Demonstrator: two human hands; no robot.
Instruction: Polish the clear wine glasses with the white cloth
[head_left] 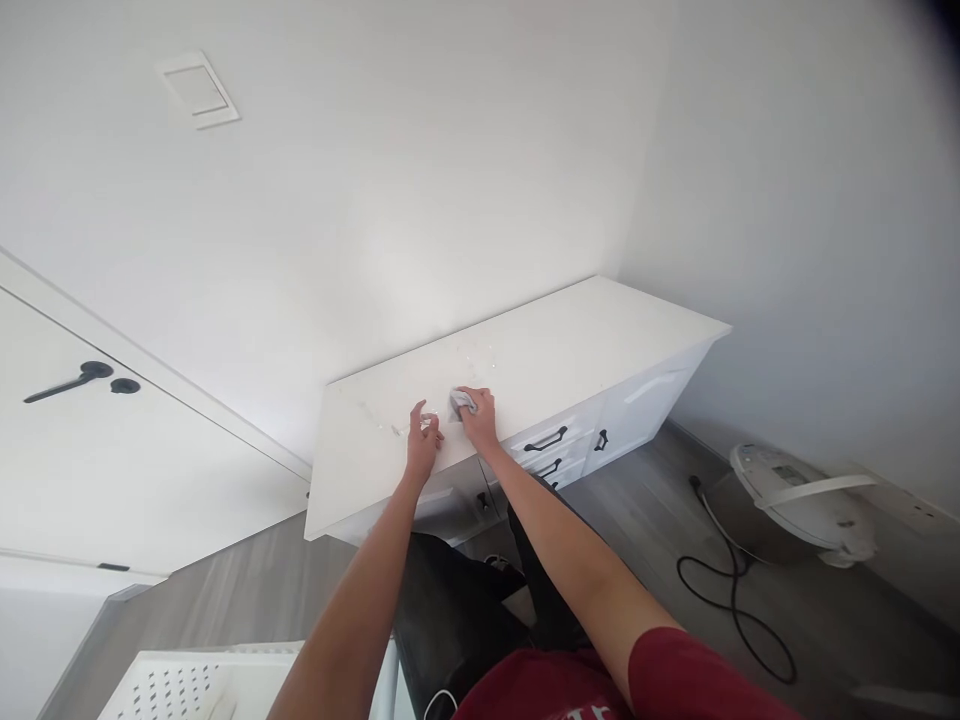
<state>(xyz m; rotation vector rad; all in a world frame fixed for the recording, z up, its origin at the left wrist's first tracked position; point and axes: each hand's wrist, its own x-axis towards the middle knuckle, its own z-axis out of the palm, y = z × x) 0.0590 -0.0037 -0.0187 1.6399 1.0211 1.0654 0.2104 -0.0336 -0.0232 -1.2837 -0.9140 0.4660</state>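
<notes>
My left hand (424, 442) is over the white cabinet top (555, 340), thumb and fingers curled around a small see-through object (429, 418) that looks like clear glass. Its full shape is hard to make out against the white surface. Just to the right, my right hand (480, 415) is closed on a crumpled pale grey cloth (462, 402), low over the same top. Beyond the hands, faint shiny marks or clear bits (476, 358) show on the surface; I cannot tell which.
Black handles (546, 439) mark the cabinet's drawers and doors. A white rice cooker (795, 500) with a black cord (739, 610) stands on the floor at right. A white perforated basket (169, 690) is at lower left. A door handle (71, 380) juts out at left.
</notes>
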